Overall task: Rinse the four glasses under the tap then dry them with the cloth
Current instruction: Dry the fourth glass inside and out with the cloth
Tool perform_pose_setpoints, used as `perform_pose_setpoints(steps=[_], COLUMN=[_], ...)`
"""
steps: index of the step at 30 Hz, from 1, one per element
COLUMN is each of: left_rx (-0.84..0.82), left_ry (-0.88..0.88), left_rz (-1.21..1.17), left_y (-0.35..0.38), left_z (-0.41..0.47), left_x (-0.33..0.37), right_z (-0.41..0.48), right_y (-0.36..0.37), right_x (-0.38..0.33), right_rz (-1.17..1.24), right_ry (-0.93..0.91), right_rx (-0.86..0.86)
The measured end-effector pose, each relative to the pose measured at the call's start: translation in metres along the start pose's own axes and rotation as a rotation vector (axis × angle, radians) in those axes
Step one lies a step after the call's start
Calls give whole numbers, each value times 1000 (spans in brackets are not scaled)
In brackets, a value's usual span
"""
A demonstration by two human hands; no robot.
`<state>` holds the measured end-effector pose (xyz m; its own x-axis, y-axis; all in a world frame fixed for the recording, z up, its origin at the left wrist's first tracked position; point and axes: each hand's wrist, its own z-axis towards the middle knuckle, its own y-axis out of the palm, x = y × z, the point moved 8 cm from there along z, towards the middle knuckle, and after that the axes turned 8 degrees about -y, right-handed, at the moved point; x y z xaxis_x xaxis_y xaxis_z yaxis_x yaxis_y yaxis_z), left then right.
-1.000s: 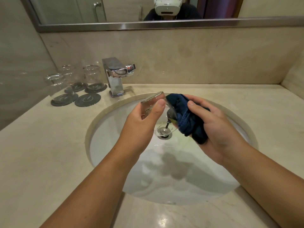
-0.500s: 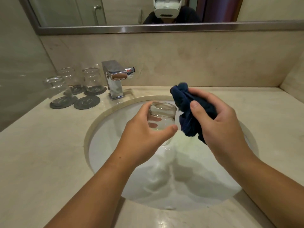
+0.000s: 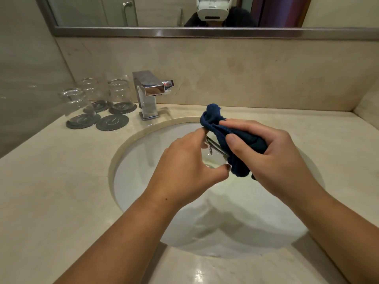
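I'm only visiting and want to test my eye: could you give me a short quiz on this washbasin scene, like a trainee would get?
1. True or false: the right hand grips the dark blue cloth.
2. How many glasses stand on coasters left of the tap? A two, B three, C four.
3. Fill in: the left hand holds a ____ over the sink.
Key: 1 true. 2 B. 3 glass.
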<state>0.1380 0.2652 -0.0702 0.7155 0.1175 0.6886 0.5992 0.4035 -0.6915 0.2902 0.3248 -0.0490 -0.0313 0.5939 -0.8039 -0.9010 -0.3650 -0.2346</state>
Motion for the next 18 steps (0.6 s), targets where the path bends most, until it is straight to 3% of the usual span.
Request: perform_pose_setpoints(steps=[9,18], left_rx=[28,54], left_ry=[142,151], left_rz=[153,-13], left_y=[-1,-2], left_z=[-11,-8], left_x=[23,14], right_z=[1,1], right_y=[-7,-8], right_x=[19,36], right_rz=[209,273], right_ry=[153,280], right_rx=[107,115])
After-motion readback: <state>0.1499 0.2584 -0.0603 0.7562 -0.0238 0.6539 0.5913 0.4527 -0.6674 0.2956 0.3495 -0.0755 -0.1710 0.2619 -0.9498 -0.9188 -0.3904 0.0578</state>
